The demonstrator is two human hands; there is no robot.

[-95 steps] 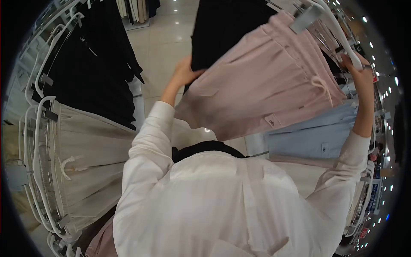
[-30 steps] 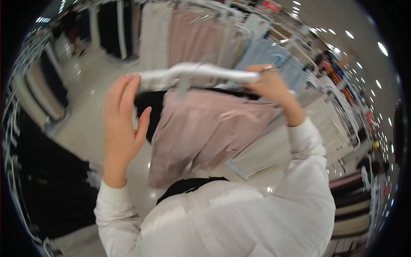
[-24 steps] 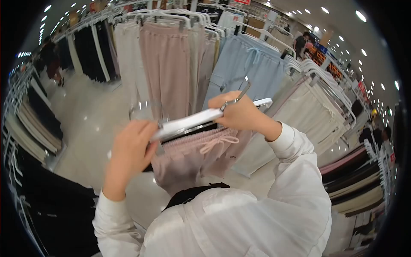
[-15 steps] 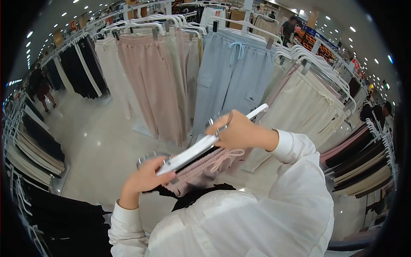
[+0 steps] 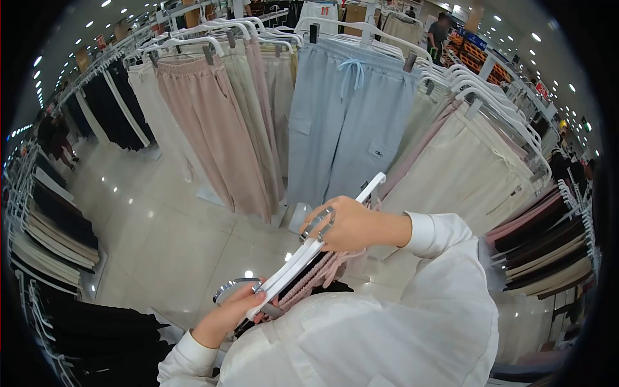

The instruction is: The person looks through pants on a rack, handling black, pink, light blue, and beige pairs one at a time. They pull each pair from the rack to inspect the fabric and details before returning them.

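White clothes hangers (image 5: 287, 272), at least two pressed together, slant across the front of my white shirt. My right hand (image 5: 348, 222) is closed around their upper part, near one metal hook. Lower down, my left hand (image 5: 227, 317) grips the other end by a metal clip, with another shiny hook (image 5: 235, 288) above its fingers. Pink drawstring trousers (image 5: 309, 287) hang from the hangers, their gathered waistband against my body. Dark fabric shows beside the pink, partly hidden.
Light blue cargo trousers (image 5: 351, 122) hang on the rack ahead, between pink trousers (image 5: 209, 129) and cream trousers (image 5: 461, 164). Black garments (image 5: 97, 329) hang at lower left. More racks line both sides. A person (image 5: 438, 35) stands at the far back.
Both hands and the hangers have moved down, closer to my body. The hangers now slant more steeply, and the pink trousers are more hidden by my arm and shirt.
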